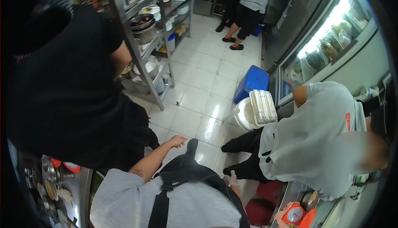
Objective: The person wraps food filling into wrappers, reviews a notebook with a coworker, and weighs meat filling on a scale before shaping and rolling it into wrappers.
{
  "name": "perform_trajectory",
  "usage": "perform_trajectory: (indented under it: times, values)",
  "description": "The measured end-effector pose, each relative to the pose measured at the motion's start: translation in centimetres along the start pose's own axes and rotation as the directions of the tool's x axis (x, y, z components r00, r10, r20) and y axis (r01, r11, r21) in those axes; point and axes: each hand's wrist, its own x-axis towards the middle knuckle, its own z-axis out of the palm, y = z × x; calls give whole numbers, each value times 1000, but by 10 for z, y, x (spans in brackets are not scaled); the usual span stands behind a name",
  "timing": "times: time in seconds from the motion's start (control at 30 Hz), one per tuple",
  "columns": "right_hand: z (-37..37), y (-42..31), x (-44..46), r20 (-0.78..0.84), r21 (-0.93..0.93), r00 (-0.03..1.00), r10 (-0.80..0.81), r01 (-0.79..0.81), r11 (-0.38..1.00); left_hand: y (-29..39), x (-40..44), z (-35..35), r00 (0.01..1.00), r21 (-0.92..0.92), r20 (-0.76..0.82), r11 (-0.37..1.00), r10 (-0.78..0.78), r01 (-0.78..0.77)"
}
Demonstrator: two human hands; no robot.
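My left hand point(178, 141) is out in front of my body above the tiled floor, loosely curled with a finger extended. Nothing shows in it. Low at my right side hangs my right hand point(232, 180), which looks covered by a clear plastic glove. Its fingers point forward and seem slightly apart, with no object visible in them. A black apron point(188, 168) covers my front. Dark red stools or bins point(261, 209) stand near my right hand.
A person in black point(78, 91) stands close on my left, by a metal shelf rack point(159, 50). At right, a person in grey point(306, 137) bends beside a white basket point(246, 114), a blue crate point(253, 83) and a lit glass-door fridge point(327, 45). Other people stand farther ahead.
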Motion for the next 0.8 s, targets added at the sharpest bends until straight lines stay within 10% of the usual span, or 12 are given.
perform_trajectory:
  times: [0.2, 0.27, 0.47, 0.63, 0.8]
  values:
    - [-16, -42, 34, 226, 467, 818, -529, 386, 795, -7, 68, -34, 983, -13, -145, 994, -112, 111]
    - [-32, -108, -13, 194, 614, 746, -637, 414, 672, -23, 121, -46, 976, 299, -160, 935, -148, 191]
    - [-76, -206, 21, -64, 623, 713, -698, 575, 530, 70, 191, -17, 991, 309, 13, 943, -131, 120]
    - [-120, -284, 44, -358, 166, 719, -595, 677, 717, 156, 254, -15, 991, 463, 100, 886, -84, 28]
    - [-138, -310, 37, -390, 530, 775, -497, 631, 567, 223, 311, -21, 994, 596, 105, 802, -30, -39]
